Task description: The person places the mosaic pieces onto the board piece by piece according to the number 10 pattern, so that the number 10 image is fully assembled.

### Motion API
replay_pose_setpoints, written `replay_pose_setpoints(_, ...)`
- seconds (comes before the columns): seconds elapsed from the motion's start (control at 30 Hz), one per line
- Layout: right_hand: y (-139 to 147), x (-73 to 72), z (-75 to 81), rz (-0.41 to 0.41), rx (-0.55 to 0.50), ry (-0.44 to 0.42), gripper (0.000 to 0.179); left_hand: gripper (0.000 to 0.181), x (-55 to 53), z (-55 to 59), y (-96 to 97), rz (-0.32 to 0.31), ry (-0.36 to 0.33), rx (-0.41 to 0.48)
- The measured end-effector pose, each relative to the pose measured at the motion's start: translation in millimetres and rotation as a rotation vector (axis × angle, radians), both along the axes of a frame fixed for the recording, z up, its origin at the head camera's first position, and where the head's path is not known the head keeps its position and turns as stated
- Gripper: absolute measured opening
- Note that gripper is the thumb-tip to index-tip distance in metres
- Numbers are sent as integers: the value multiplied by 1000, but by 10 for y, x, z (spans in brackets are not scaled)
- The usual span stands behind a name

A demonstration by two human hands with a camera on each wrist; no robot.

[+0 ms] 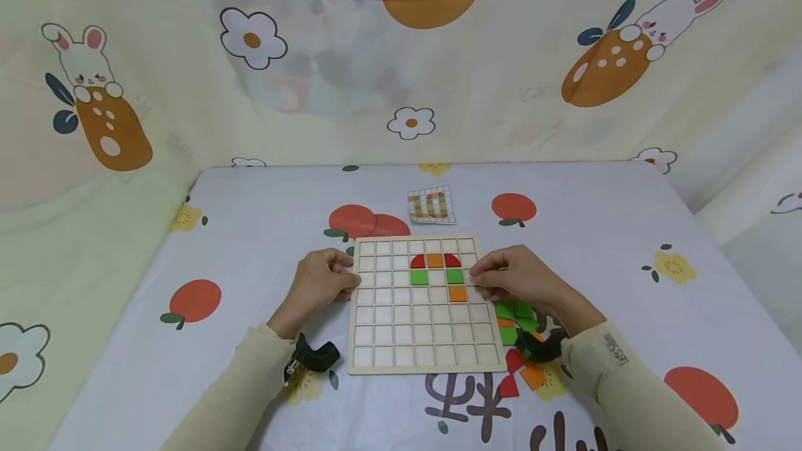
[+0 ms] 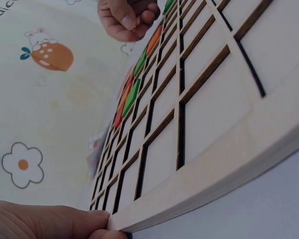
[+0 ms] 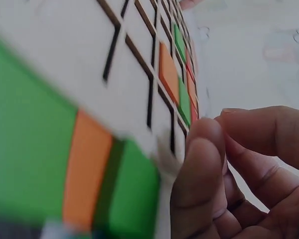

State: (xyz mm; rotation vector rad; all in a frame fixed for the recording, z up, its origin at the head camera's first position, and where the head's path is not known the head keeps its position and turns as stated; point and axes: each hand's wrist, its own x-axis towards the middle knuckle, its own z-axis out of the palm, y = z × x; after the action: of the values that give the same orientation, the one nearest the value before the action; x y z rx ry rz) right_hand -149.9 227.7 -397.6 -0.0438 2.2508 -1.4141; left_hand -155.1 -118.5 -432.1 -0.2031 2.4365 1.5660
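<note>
A wooden grid board (image 1: 382, 334) lies on the table between both hands. My left hand (image 1: 322, 280) pinches its left edge, thumb and a finger at the rim (image 2: 154, 216). Over the right edge hovers my right hand (image 1: 516, 273), fingers curled and thumb against the fingertips (image 3: 204, 144); whether a small piece is between them is hidden. In the board's upper right part sit two red rounded pieces (image 1: 418, 261), an orange square (image 1: 434, 261) between them, two green squares (image 1: 418, 277) below, and another orange square (image 1: 458, 293) under the right green one.
Loose green pieces (image 1: 504, 336), orange pieces (image 1: 534, 376) and red pieces (image 1: 509, 387) lie beside the board's right edge, partly under the right wrist. Behind the board lies a small card (image 1: 432, 204) printed with a coloured grid pattern. A patterned cloth covers the table (image 1: 263, 200).
</note>
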Motion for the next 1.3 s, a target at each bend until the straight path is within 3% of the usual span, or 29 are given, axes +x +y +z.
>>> replay_pose_setpoints(0.13, 207, 53, 28, -22, 82, 67, 25, 26, -8, 8, -6, 0, -7, -6)
replay_pose_setpoints(0.37, 432, 148, 58, -42, 223, 99, 24, 26, -7, 11, -31, 7, -5, -20)
replay_pose_setpoints(0.83, 594, 301, 0, -48, 419, 81, 23, 26, -10, -17, -18, 3, 6, -16)
replay_pose_setpoints(1.03, 573, 310, 7, -56, 417, 100, 20, 26, -14, -27, -7, 6, 3, -15)
replay_pose_setpoints(1.3, 583, 275, 35, -78, 285, 82, 28, 27, -7, -16, 6, -1, -2, -11)
